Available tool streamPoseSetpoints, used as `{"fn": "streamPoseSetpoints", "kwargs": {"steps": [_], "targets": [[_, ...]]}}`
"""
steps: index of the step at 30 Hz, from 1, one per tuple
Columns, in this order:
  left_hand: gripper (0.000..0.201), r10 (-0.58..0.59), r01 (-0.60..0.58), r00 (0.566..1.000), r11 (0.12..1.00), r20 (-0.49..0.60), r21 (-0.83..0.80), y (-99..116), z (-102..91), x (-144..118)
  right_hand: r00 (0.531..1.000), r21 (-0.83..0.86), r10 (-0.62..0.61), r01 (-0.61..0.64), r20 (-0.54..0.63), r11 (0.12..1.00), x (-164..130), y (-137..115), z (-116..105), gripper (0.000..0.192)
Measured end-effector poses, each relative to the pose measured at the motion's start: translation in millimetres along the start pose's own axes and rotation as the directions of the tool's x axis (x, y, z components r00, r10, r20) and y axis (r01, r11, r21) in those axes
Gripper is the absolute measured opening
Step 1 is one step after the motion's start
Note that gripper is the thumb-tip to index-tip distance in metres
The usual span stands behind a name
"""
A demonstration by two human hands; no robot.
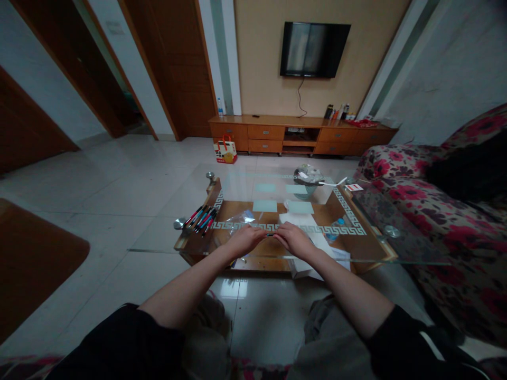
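Observation:
My left hand (pixel 249 238) and my right hand (pixel 293 239) meet above the near side of the glass table (pixel 158 232). Both are closed, fingers pinched on the two ends of a thin dark pen (pixel 270 235). Only a short length of it shows between the fingertips; the rest is hidden. Left of my hands, several pens (pixel 203 219) in red, blue and black lie in a loose pile on the glass. A clear plastic wrapper (pixel 241 220) lies just beyond my left hand.
Under the glass are a white box (pixel 301 269) and a bottle with a blue cap (pixel 339 224). A bin (pixel 309 184) stands beyond the table. The flowered sofa (pixel 435 221) is at the right, a wooden TV cabinet (pixel 265 132) at the back.

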State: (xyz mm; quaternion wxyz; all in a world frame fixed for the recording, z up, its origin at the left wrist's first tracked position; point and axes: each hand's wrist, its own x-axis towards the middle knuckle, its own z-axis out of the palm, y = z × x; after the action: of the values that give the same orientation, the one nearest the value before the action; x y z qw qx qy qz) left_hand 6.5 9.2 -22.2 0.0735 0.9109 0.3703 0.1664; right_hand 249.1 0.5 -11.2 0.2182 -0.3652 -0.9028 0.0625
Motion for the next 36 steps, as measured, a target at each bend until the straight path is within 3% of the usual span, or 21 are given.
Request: {"fn": "streamPoseSetpoints", "kwargs": {"steps": [9,16,23,32,36], "targets": [[0.028,-0.04,0.04,0.999,0.999,-0.021,-0.037,2,-2.2,-2,0.996,0.029,0.072,-0.071,-0.055,0.997,-2,-2,-4,0.014],[0.018,-0.004,0.005,0.999,0.999,-0.032,0.04,3,-4.1,-2,0.993,0.037,0.112,-0.111,-0.026,0.993,1,-7,-6,0.027],[0.019,-0.004,0.006,1.0,0.998,-0.026,0.061,3,-3.8,-2,0.992,0.097,0.122,-0.118,-0.029,0.988,0,-6,-5,0.011],[0.018,0.0,0.001,1.0,0.998,-0.022,0.069,3,-4.1,-1,0.991,0.085,0.129,-0.126,-0.032,0.988,0,-8,-7,0.022],[0.018,-0.004,0.005,1.0,0.998,-0.019,0.065,5,-6.8,-1,0.992,0.096,0.119,-0.115,-0.031,0.989,-1,-7,-7,0.012]]}}
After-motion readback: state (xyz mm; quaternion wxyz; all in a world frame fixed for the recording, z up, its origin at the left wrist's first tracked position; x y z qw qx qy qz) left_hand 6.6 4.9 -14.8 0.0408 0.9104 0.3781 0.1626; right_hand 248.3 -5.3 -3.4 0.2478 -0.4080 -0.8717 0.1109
